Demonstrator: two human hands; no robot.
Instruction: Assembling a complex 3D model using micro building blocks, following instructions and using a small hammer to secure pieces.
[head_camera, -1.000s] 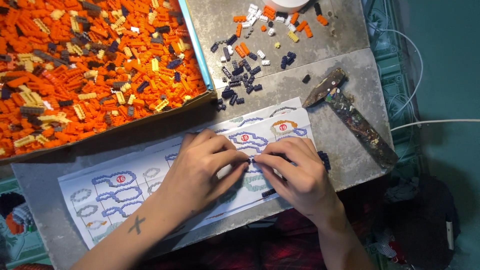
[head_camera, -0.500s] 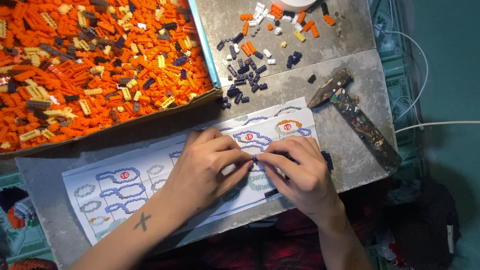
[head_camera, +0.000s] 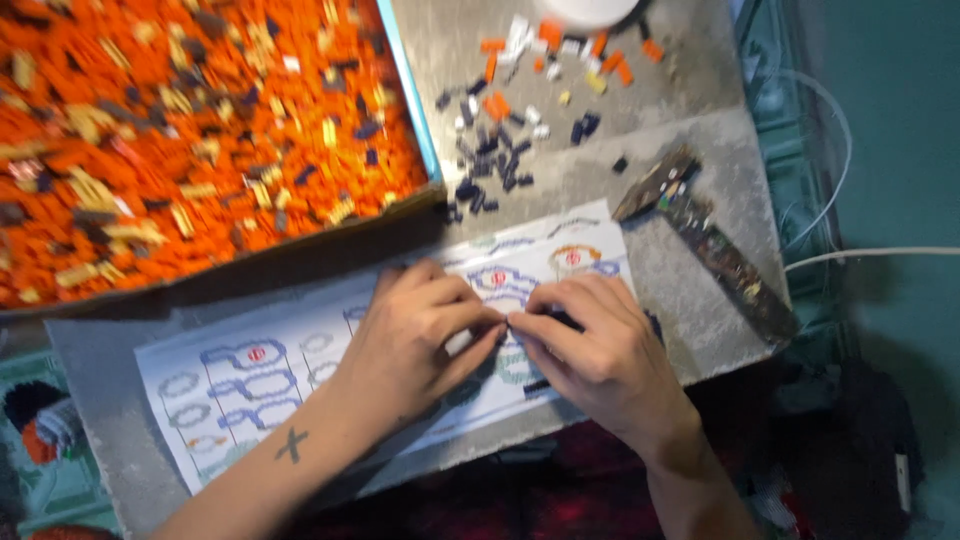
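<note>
Left hand (head_camera: 415, 335) and right hand (head_camera: 600, 350), fingertips together over instruction sheet (head_camera: 250, 370), beside brick tray (head_camera: 412, 110).

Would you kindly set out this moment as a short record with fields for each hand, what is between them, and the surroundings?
left hand: left hand over the printed sheet, fingertips meeting the other hand's
right hand: right hand, fingertips pinched against the left's
held item: small dark piece between the fingertips, mostly hidden
sheet: lies flat on the grey tabletop
tray: box of mostly orange bricks, upper left
loose pieces: dark, orange and white bricks scattered above the sheet
other: long dark built strip at right
</note>
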